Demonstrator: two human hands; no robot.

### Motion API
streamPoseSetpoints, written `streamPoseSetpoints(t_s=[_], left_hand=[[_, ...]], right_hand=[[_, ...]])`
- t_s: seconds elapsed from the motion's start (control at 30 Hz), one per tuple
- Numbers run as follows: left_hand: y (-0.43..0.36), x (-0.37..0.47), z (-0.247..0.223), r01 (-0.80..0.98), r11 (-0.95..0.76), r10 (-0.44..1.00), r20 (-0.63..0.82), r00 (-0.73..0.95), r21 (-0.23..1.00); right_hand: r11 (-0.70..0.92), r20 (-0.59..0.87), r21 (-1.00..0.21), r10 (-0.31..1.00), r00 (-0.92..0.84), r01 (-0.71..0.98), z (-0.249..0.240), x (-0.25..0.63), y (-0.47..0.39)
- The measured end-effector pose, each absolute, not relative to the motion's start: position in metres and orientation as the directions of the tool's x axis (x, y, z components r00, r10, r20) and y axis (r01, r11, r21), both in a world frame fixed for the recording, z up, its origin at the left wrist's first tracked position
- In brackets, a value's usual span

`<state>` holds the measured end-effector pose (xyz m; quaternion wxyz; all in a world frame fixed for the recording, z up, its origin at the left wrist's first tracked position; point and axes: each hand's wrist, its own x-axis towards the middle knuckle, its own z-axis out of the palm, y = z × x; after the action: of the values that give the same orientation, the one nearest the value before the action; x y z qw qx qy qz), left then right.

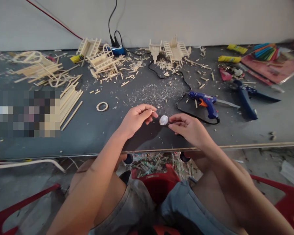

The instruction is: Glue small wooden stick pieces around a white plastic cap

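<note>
My left hand (138,119) is above the dark table (117,130), thumb and forefinger pinched together. A tiny pale tip shows at them, too small to name. Opposite it, my right hand (187,127) has its thumb and fingers closed at the edge of a small white rounded piece (164,120), which may be cotton or foam. The white piece faces my left fingertips, with a small gap between. A blue glue gun (205,101) with an orange trigger and a glue stick in its back lies beyond my right hand. Left of my hands rests a small wooden ring (102,106).
Small stick-built models (176,50) stand along the wall among wood scraps. Loose sticks (71,101) lie at left beside a blurred patch. A black cord (159,75) crosses the table. Blue-handled cutters (246,99), yellow tubes (229,59) and coloured sticks (266,52) lie at right.
</note>
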<state>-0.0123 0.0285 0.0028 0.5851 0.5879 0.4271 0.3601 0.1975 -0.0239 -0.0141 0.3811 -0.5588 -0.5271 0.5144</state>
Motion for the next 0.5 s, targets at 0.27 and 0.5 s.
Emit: streamPoseSetpoints(t_s=[0.27, 0.5], left_hand=[[0.017, -0.007, 0.011, 0.007, 0.035, 0.912, -0.035, 0.41, 0.999], [0.006, 0.001, 0.013, 0.061, -0.102, 0.869, 0.06, 0.491, 0.993]], right_hand=[[-0.014, 0.029, -0.966, 0.987, 0.16, 0.259, 0.002, 0.188, -0.031], [-0.176, -0.172, -0.98, 0.984, -0.045, -0.097, 0.01, 0.174, -0.035]])
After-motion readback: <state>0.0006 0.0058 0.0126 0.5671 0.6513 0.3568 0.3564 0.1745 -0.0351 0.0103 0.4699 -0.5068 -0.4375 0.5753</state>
